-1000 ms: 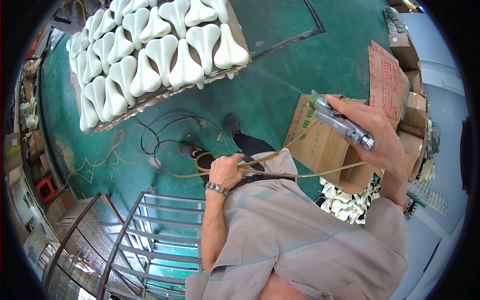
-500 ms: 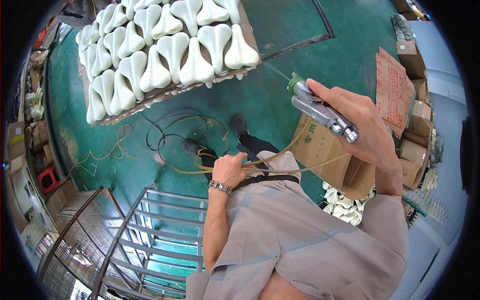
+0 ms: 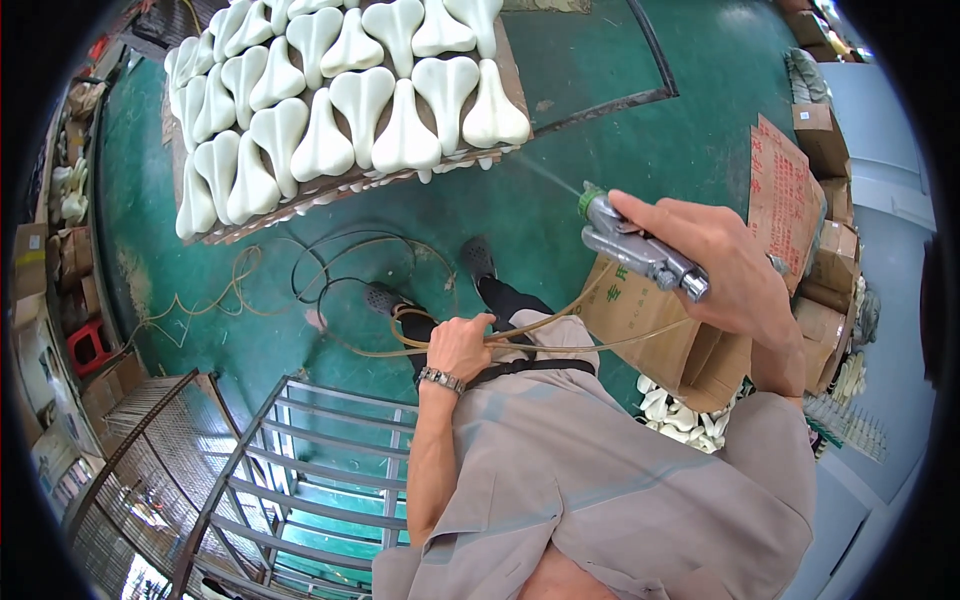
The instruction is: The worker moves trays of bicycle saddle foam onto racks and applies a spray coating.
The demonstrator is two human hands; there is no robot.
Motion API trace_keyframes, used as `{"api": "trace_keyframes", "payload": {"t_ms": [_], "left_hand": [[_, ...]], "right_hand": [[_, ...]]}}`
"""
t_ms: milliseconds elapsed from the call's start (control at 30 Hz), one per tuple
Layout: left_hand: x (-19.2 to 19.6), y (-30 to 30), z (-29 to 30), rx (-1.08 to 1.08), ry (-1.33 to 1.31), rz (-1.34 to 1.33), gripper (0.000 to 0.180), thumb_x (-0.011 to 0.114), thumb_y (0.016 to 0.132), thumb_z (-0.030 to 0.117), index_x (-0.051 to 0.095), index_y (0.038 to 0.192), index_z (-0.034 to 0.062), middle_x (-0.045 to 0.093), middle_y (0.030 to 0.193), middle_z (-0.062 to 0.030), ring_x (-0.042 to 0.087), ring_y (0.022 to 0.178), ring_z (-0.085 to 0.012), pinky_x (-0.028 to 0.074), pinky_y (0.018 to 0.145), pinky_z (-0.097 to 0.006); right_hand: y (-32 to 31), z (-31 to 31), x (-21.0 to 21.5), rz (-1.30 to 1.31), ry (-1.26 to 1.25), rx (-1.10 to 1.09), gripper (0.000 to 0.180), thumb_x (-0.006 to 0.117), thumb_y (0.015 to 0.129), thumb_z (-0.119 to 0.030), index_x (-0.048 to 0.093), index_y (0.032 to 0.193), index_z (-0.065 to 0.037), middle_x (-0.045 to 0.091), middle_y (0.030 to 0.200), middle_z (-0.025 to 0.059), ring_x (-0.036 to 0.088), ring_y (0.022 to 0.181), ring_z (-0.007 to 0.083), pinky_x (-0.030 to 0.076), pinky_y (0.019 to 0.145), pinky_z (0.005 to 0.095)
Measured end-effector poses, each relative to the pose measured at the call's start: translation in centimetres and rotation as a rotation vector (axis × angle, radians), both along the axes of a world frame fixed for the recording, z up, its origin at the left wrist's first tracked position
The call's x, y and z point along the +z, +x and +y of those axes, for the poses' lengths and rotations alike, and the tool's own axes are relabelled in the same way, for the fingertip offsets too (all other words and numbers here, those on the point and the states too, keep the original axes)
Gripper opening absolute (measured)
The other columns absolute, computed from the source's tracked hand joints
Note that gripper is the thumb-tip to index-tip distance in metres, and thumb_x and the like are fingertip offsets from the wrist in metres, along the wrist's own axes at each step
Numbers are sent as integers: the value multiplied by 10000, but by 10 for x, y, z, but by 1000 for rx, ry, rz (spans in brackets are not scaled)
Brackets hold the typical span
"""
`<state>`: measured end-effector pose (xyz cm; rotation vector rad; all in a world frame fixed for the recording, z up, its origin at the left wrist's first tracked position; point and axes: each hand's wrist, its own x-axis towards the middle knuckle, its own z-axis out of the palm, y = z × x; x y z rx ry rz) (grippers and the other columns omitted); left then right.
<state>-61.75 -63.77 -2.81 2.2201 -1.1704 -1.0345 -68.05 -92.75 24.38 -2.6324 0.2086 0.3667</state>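
Note:
My right hand is wrapped round a silver spray gun with a green ring at its nozzle. A thin mist leaves the nozzle toward the front right corner of a stack of pale, bicycle-saddle-shaped pads. These lie in close rows on a board, wide and narrow ends alternating. Low before my body, my left hand is closed around thin yellowish-brown hoses. They run from there toward the spray gun, passing in front of an open cardboard box. My left fingertips are partly hidden.
Coiled hoses lie on the green floor beside my feet. A grey metal rack stands at lower left. On the right are an open cardboard box, a pile of white pieces and stacked cartons. A red stool is far left.
The spray gun and my right hand sit slightly lower in view, with the nozzle still misting. The pads appear shifted a little to the right. My left hand keeps its hold on the hoses.

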Motion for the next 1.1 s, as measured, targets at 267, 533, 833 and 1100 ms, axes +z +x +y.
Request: {"api": "trace_keyframes", "payload": {"t_ms": [267, 533, 833, 1100], "left_hand": [[-2, 13, 16, 20, -46, 17, 334, 751, 779, 171, 763, 1111, 136, 748, 839, -175, 720, 817, -389, 571, 739, -498], [-7, 35, 46, 23, -85, 14, 323, 740, 781, 137, 769, 1102, 134, 731, 812, -193, 707, 809, -401, 560, 737, -511], [-3, 72, 98, -19, -103, 13, 313, 768, 787, 153, 772, 1099, 133, 720, 783, -193, 694, 793, -402, 544, 707, -521], [-17, 91, 148, -116, -112, 61, 322, 753, 778, 139, 778, 1099, 130, 731, 789, -184, 702, 814, -392, 554, 733, -512]], "right_hand": [[16, 16, 7, -52, -70, 38, 782, 718, 696, 71, 570, 1454, -52, 704, 1018, 173, 684, 866, 401, 532, 750, 463], [62, 62, 7, -93, -171, -38, 807, 656, 701, 139, 559, 1481, -48, 710, 1090, 207, 698, 951, 399, 542, 823, 454], [91, 125, 8, -56, -71, 8, 791, 663, 698, 140, 587, 1459, -61, 727, 1096, 194, 710, 962, 401, 559, 846, 440], [87, 184, 10, -45, -33, -130, 755, 648, 715, 132, 595, 1450, -34, 730, 1157, 197, 721, 1002, 385, 561, 889, 424]]}}
